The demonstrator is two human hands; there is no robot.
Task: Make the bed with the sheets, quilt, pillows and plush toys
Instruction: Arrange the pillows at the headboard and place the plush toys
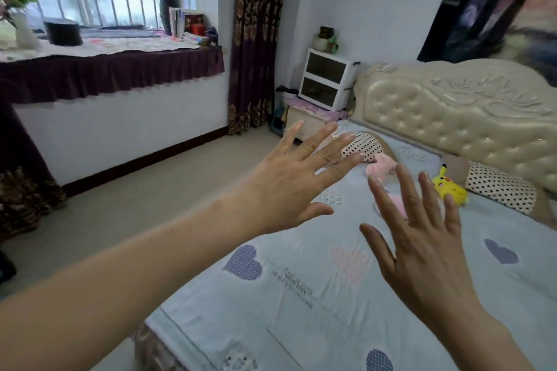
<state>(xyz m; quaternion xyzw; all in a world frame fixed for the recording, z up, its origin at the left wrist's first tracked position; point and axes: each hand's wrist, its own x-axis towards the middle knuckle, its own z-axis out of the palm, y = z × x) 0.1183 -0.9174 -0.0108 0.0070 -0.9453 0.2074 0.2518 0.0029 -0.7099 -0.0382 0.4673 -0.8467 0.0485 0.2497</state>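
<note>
Bedroom walls and a cream headboard [452, 117] back the bed, with the heart-print quilt [301, 295] spread flat across it. Polka-dot left pillow [366, 144] and right pillow [500, 190] lie at the headboard. Your left hand [286, 190] and right hand [422, 247] are held out over the quilt, fingers spread, holding nothing. Beyond your fingertips, the pink plush toy [381, 167] and yellow plush toy [449, 187] lie between the pillows.

Bedding count, by kind
Two polka-dot pillows [363, 146] [501, 190]; one yellow Pikachu plush [449, 187]; one pink plush [381, 167], probably a single toy, partly hidden; one heart-print quilt [301, 280].
</note>
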